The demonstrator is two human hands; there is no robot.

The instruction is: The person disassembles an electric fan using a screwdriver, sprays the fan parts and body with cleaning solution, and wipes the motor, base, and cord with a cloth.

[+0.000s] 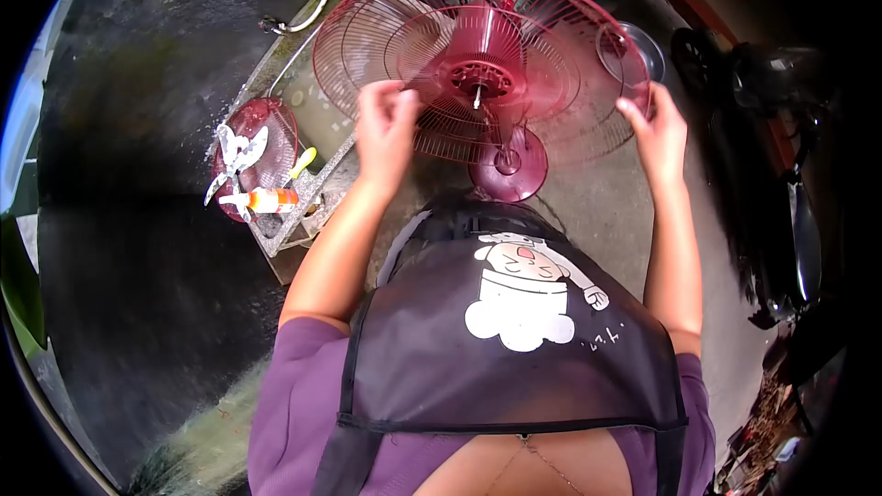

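Note:
A red pedestal fan (481,37) stands before me without its blades, its metal shaft bare at the centre. Its round wire grille (560,142) is tilted toward me. My right hand (663,133) grips the grille's right rim, thumb in front. My left hand (386,124) is over the lower left of the grille, its fingers curled in and slightly blurred. Whether anything is between those fingertips is hidden. The fan's round red base (510,170) shows below the grille. I wear a black apron (441,340) with a white cartoon print.
Left, on a low slab (317,193), lie a second red grille (262,119), a pale fan blade (242,154), an orange spray bottle (273,200) and a yellow-green handle (303,162). A white hose (326,0) curves behind. A metal basin (649,48) sits behind the fan's right side.

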